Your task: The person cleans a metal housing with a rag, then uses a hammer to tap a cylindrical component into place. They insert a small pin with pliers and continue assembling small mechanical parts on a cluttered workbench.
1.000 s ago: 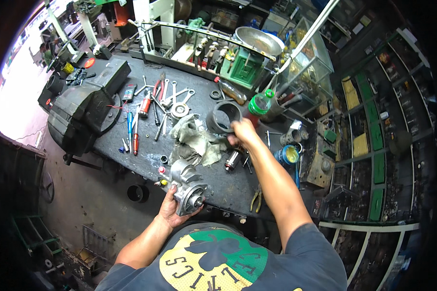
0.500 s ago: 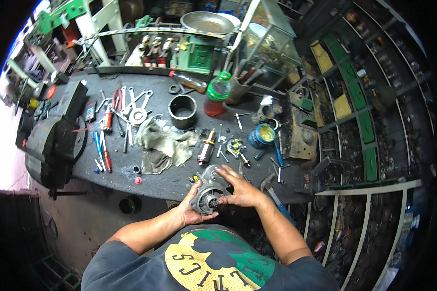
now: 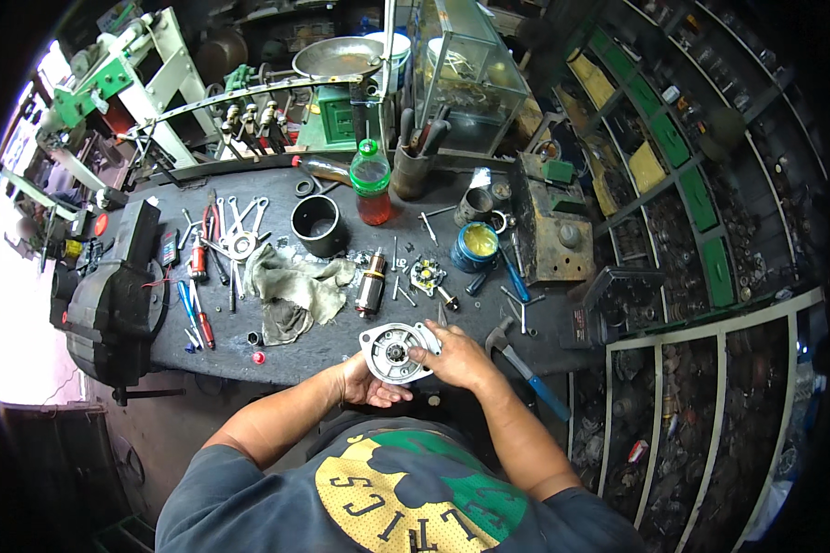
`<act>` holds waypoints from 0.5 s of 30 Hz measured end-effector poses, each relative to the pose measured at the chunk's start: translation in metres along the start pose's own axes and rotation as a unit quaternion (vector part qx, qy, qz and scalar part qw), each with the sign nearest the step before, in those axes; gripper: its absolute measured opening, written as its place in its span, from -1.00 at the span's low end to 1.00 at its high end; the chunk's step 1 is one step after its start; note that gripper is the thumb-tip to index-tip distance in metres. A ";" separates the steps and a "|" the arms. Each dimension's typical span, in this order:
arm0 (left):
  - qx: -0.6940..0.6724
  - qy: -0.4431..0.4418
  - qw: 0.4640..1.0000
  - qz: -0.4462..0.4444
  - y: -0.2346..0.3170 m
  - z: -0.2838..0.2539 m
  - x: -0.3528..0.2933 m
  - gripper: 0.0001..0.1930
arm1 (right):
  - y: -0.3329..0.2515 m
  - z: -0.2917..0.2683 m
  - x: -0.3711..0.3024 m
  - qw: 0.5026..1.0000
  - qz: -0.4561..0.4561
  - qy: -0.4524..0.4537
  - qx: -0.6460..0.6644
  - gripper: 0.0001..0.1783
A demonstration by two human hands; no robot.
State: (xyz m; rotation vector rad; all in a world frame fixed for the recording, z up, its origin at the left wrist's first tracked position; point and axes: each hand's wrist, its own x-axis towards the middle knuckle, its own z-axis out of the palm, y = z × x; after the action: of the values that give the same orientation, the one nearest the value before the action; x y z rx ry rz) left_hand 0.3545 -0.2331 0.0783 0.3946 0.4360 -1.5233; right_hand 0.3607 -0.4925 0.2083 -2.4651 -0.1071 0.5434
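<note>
Both hands hold a silver starter motor housing [image 3: 385, 347] in front of my chest, close to the bench's near edge. Its round open face with the small toothed pinion in the centre is turned up toward me. My left hand [image 3: 364, 382] cups it from the left and below. From the right my right hand [image 3: 457, 356] grips the rim, its thumb reaching over the face near the pinion. Just beyond, on the bench, lie a copper-and-steel armature [image 3: 370, 290] and a brush holder plate [image 3: 424, 274]. A blue tub of yellowish grease [image 3: 475, 247] stands further right.
A crumpled rag [image 3: 290, 284], wrenches [image 3: 242, 244] and screwdrivers [image 3: 205, 318] lie left on the bench. A large vise [image 3: 111, 295] occupies the left end. A blue-handled hammer [image 3: 530, 373] overhangs the near right edge. A black cylinder [image 3: 318, 226] and a green-capped bottle [image 3: 372, 184] stand behind.
The housing has turned so its round face now points more squarely up. My right hand has shifted round its right side, and my left hand sits lower beneath it. The view has shifted slightly.
</note>
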 end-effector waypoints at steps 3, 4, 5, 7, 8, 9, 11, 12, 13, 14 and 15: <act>0.021 0.060 0.998 0.022 -0.004 0.003 0.002 0.05 | 0.011 -0.021 0.042 0.991 -0.021 0.075 0.109 -0.56; 0.039 0.087 0.995 0.033 -0.004 0.004 0.002 0.04 | 0.017 -0.019 0.065 0.990 -0.044 0.097 0.092 -0.58; 0.055 0.112 0.991 0.045 -0.006 0.005 0.001 0.03 | 0.027 -0.012 0.087 0.988 -0.066 0.118 0.073 -0.60; 0.079 0.154 0.982 0.080 -0.014 0.006 -0.002 -0.05 | 0.026 -0.001 0.118 0.994 -0.095 0.041 -0.036 -0.59; 0.094 0.180 0.975 0.092 -0.016 0.010 -0.006 -0.07 | 0.025 0.006 0.129 0.990 -0.109 0.004 -0.089 -0.58; 0.108 0.206 0.967 0.104 -0.019 0.014 -0.010 -0.08 | 0.027 0.011 0.137 0.984 -0.125 -0.007 -0.127 -0.57; 0.109 0.254 0.951 0.140 -0.027 0.028 -0.020 -0.13 | 0.034 0.027 0.154 0.967 -0.158 -0.032 -0.199 -0.56; 0.122 0.273 0.942 0.154 -0.029 0.033 -0.021 -0.14 | 0.053 0.036 0.169 0.963 -0.184 -0.040 -0.195 -0.53; 0.121 0.294 0.933 0.170 -0.037 0.029 -0.022 -0.14 | 0.044 0.037 0.167 0.964 -0.174 -0.050 -0.196 -0.55; 0.119 0.297 0.931 0.178 -0.038 0.029 -0.021 -0.14 | 0.054 0.042 0.175 0.966 -0.160 -0.038 -0.199 -0.59; 0.133 0.304 0.926 0.183 -0.038 0.026 -0.024 -0.16 | 0.064 0.048 0.181 0.968 -0.145 -0.025 -0.202 -0.63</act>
State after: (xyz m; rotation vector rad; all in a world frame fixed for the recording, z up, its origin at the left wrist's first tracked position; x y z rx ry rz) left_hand 0.3175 -0.2266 0.1139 1.1151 0.5972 -1.0705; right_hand 0.5037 -0.4821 0.0715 -2.7551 -0.6457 0.4922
